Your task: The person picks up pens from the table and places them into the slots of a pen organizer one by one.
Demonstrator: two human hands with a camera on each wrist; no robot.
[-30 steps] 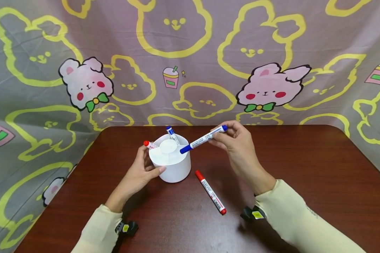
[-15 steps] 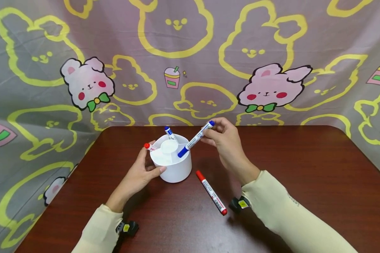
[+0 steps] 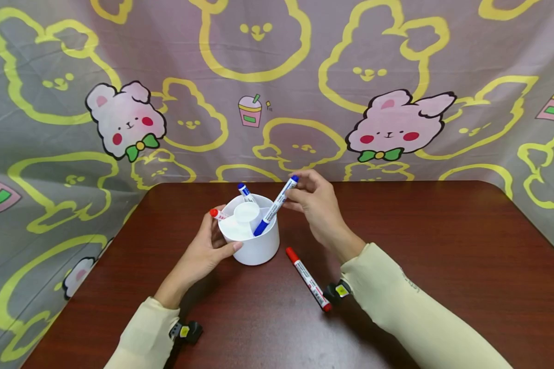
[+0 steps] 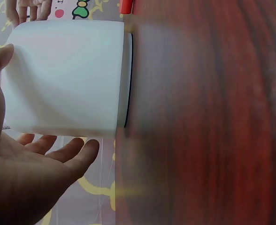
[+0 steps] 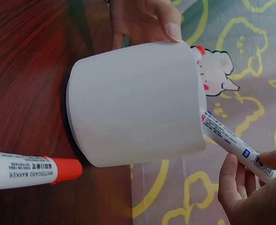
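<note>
Right hand (image 3: 320, 207) pinches blue marker (image 3: 276, 205); holder compartments (image 3: 237, 229) show (head view only).

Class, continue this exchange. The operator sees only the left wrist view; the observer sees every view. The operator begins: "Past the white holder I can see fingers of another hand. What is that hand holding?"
Observer: The right hand is pinching a blue-capped marker.
Operator: Does anything else stick up out of the white holder?
Observer: Yes, a second blue-ended marker and a red-ended marker.
Operator: And what is the red tip at the top edge of my view?
Observer: One end of a loose red marker, whose whole white-labelled length lies on the table.
</note>
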